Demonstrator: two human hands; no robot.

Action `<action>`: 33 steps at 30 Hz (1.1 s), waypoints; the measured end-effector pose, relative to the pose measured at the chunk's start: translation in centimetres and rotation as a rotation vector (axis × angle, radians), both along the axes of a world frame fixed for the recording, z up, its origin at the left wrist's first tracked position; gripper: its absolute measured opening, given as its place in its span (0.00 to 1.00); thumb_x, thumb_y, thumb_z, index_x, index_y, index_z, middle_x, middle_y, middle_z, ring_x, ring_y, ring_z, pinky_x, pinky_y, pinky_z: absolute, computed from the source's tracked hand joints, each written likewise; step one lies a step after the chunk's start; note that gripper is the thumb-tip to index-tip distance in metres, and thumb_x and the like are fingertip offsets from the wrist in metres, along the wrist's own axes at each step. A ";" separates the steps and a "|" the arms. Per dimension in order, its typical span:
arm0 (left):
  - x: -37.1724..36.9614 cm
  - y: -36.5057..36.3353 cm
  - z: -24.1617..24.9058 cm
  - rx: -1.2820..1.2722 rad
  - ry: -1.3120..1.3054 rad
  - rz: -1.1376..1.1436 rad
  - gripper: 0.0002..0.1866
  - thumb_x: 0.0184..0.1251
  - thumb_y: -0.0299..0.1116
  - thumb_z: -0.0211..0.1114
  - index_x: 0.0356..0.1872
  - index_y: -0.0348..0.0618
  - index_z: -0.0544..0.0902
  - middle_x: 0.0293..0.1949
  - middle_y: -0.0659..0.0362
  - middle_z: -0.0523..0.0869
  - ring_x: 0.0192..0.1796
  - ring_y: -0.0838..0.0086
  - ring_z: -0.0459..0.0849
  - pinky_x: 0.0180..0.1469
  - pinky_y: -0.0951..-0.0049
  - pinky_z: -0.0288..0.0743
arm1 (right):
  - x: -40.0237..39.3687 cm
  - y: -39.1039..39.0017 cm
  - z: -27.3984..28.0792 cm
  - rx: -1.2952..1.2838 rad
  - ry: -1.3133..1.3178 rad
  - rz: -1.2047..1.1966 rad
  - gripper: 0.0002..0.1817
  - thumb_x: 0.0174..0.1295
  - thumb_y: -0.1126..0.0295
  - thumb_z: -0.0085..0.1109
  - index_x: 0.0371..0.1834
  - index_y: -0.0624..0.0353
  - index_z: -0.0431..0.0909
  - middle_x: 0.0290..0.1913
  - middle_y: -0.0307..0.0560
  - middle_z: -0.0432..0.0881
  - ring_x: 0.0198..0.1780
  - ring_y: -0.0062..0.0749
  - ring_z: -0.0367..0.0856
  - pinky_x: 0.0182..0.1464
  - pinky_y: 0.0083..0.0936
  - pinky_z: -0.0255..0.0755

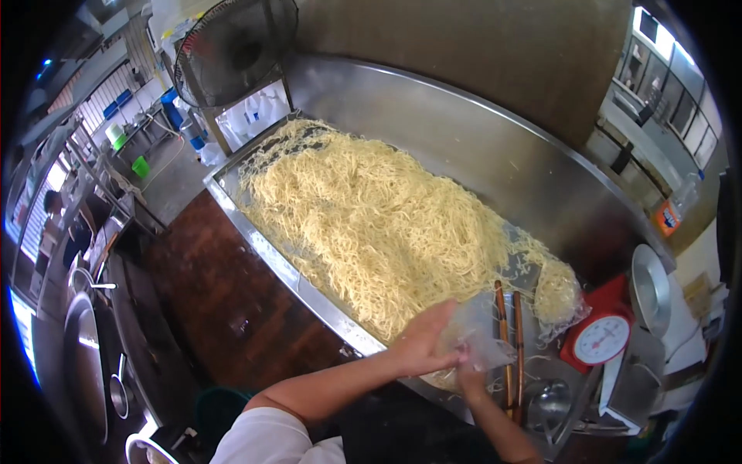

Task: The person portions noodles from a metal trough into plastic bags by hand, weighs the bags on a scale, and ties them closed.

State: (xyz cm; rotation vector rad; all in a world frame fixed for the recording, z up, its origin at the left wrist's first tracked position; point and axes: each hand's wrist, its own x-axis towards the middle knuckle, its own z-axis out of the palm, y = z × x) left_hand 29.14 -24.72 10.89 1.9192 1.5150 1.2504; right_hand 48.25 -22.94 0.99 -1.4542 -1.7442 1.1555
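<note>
A big heap of pale yellow noodles (371,216) covers much of a long metal tray (263,247). At the tray's near edge, my left hand (425,340) grips one side of a clear plastic bag (479,332). My right hand (470,377) is at the bag's lower part, its fingers closed on the plastic. To the right of the bag lie two brown sticks (503,340). Beyond them a bag filled with noodles (558,294) rests beside a red scale (601,338) with a white dial.
A metal ladle (550,402) lies near the right front corner. A metal bowl (651,290) and an orange-labelled bottle (679,205) are at the right. A fan (232,54) stands at the back left. Pans (85,363) are at the far left, where a person (73,224) stands.
</note>
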 end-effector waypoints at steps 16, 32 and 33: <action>3.0 5.3 -6.7 -0.746 -0.076 -0.101 0.20 0.64 0.49 0.57 0.40 0.40 0.82 0.35 0.45 0.83 0.42 0.52 0.81 0.45 0.58 0.74 | -1.4 4.5 0.4 -0.178 0.208 -0.109 0.15 0.68 0.65 0.50 0.50 0.64 0.76 0.43 0.45 0.78 0.47 0.32 0.76 0.53 0.27 0.69; 3.2 1.9 -6.0 -0.368 0.510 -0.097 0.23 0.64 0.48 0.55 0.56 0.47 0.78 0.65 0.49 0.70 0.69 0.51 0.65 0.68 0.37 0.50 | -4.1 1.3 8.4 -0.693 1.075 -0.472 0.09 0.67 0.62 0.50 0.30 0.50 0.69 0.23 0.36 0.69 0.24 0.28 0.68 0.35 0.33 0.74; 3.5 1.9 -5.6 -0.358 0.536 -0.103 0.23 0.67 0.47 0.52 0.56 0.47 0.78 0.65 0.49 0.71 0.69 0.51 0.65 0.68 0.38 0.51 | -2.8 0.8 8.0 -0.742 1.033 -0.479 0.08 0.67 0.60 0.52 0.33 0.49 0.71 0.24 0.37 0.71 0.25 0.29 0.69 0.34 0.32 0.74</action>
